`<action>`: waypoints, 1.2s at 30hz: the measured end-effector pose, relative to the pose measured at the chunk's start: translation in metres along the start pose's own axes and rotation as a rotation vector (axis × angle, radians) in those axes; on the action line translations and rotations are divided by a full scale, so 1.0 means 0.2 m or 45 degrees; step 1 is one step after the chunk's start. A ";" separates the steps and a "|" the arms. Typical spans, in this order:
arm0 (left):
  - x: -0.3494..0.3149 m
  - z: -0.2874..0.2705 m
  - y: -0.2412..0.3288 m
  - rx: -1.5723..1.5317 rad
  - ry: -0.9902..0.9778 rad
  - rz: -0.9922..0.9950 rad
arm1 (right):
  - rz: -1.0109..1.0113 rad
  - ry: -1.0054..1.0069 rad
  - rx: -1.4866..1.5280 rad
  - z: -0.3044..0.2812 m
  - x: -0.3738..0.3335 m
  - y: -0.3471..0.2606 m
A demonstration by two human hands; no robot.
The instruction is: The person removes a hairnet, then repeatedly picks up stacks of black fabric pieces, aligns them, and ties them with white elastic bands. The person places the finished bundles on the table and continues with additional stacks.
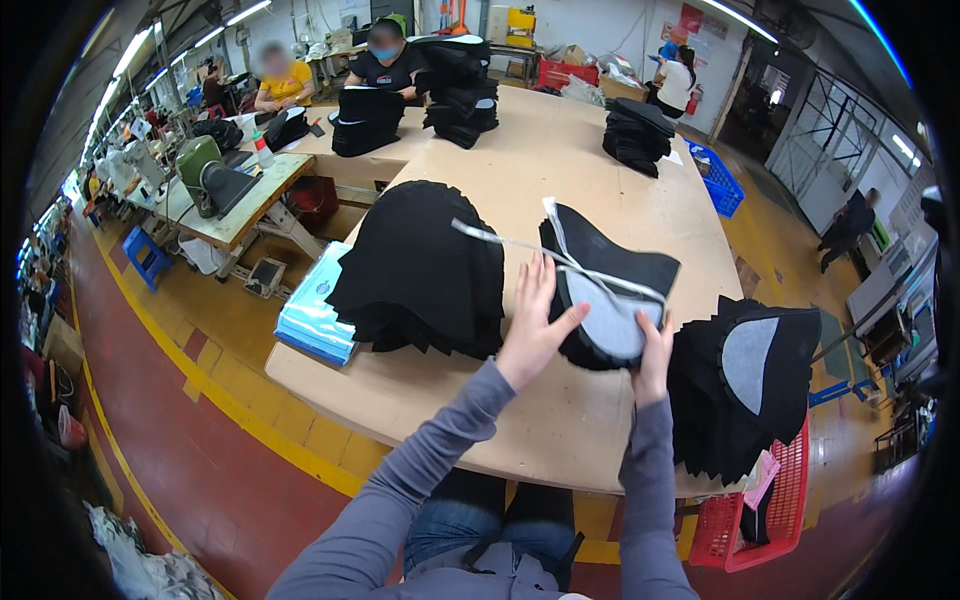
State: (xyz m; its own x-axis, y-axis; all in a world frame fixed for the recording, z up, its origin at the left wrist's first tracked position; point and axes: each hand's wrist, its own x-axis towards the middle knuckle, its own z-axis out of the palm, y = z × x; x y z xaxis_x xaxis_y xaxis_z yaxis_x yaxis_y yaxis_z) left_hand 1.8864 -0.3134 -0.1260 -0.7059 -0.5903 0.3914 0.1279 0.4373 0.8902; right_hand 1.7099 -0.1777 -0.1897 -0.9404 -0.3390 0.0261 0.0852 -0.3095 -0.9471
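Observation:
A tied bundle of black fabric pieces (612,268) lies on the wooden table (560,170) in front of me, with a grey piece (612,318) on top and a white strip (520,243) bound around it. My left hand (535,325) rests flat on the bundle's left side, fingers spread. On its near right edge, my right hand (655,352) grips the bundle. A larger stack of black pieces (420,265) sits to the left, and another black stack with a grey piece (745,385) lies to the right.
A blue plastic packet (318,318) lies at the table's left edge. A red basket (775,515) stands by the right corner, a blue basket (718,180) farther back. More black stacks (638,132) sit on the table's far end, where two seated people work. Sewing tables stand at left.

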 end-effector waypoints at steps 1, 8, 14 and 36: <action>0.01 -0.06 0.04 -0.018 0.026 0.114 | -0.058 0.096 -0.200 -0.01 0.17 0.09; -0.43 -0.44 -0.37 -0.966 0.627 -0.753 | -0.269 -0.583 -0.579 0.75 0.20 0.22; -0.37 -0.63 -0.63 -1.378 0.702 -0.671 | -0.040 -0.865 -0.874 1.30 0.13 0.25; -1.06 -0.59 -0.25 -1.241 0.583 -0.355 | -0.161 -0.391 0.008 0.42 -1.09 0.10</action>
State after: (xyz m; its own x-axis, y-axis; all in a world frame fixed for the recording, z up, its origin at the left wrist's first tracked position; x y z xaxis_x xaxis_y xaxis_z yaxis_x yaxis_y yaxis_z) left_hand 2.1116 -0.2911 -0.2263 -0.4971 -0.8675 0.0189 0.6394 -0.3515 0.6838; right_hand 1.9444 -0.1842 -0.1876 -0.8008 -0.5490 0.2396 -0.0228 -0.3717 -0.9281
